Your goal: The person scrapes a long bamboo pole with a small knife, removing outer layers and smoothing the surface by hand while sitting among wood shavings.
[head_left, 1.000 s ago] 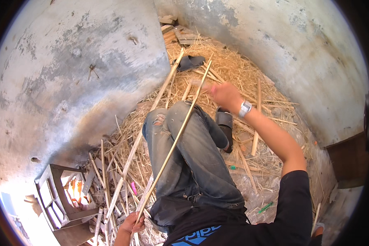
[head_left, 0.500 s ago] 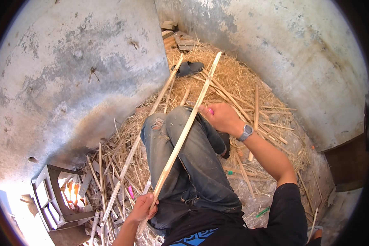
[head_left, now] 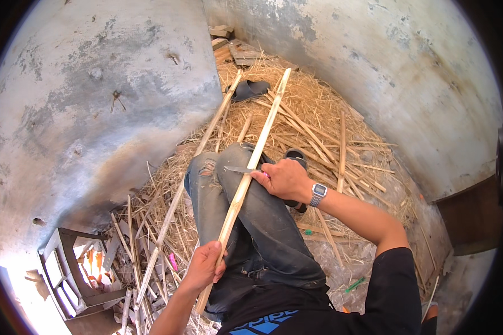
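A long pale wooden strip (head_left: 266,129) slants across my thighs, its far end raised past my knees. My left hand (head_left: 205,264) is wrapped round its lower part, close to my lap. In my right hand (head_left: 288,180), the fingers are closed round the pink handle of a small knife (head_left: 238,169). The knife's blade lies across the strip near my knee, its tip pointing left. Most of the handle is hidden in my fist. A second long strip (head_left: 176,198) runs along the left side of my legs.
Wood shavings (head_left: 313,95) and loose strips cover the floor ahead. A dark slipper (head_left: 250,90) lies among them. At the lower left stands a worn frame-like stool (head_left: 67,273). Pale walls (head_left: 106,72) close in on both sides. A green object (head_left: 355,285) lies right of my lap.
My right hand has come down and toward me along the strip, and the knife blade now shows across it. My left hand has shifted slightly up and right, still gripping the strip.
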Demonstrator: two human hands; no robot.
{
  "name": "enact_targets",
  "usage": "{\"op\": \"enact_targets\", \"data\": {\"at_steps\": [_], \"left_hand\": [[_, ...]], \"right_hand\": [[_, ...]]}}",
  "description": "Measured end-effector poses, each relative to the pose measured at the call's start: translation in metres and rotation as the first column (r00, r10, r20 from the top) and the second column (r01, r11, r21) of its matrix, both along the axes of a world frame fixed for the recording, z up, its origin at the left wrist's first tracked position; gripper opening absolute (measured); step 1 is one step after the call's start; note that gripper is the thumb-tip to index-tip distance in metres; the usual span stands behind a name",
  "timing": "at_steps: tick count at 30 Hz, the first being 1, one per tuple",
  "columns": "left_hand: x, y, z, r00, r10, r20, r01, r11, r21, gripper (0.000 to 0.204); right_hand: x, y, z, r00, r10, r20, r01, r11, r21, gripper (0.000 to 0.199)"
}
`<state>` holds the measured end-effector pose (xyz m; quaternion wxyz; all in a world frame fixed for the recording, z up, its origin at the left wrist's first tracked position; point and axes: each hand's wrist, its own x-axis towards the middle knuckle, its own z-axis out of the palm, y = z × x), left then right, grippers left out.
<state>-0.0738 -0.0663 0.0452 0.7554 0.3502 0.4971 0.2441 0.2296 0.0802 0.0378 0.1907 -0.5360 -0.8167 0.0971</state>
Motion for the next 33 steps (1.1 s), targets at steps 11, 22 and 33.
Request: {"op": "enact_targets", "data": {"at_steps": [11, 22, 33], "left_hand": [[-0.049, -0.063, 0.011, 1.000, -0.003, -0.008, 0.002, 0.997, -0.074, 0.042], [-0.018, -0.026, 0.001, 0.877, 0.248, 0.412, -0.031, 0.884, -0.467, 0.044], [0.045, 0.042, -0.028, 0.709, 0.311, 0.632, 0.041, 0.878, -0.477, 0.040]], "right_hand": [[0.107, 0.106, -0.038, 0.941, -0.314, 0.130, 0.292, 0.943, 0.163, 0.066], [0.035, 0.055, -0.019, 0.966, -0.183, -0.183, 0.168, 0.981, -0.099, 0.067], [-0.015, -0.018, 0.014, 0.996, -0.025, -0.081, 0.010, 0.984, -0.180, 0.068]]}}
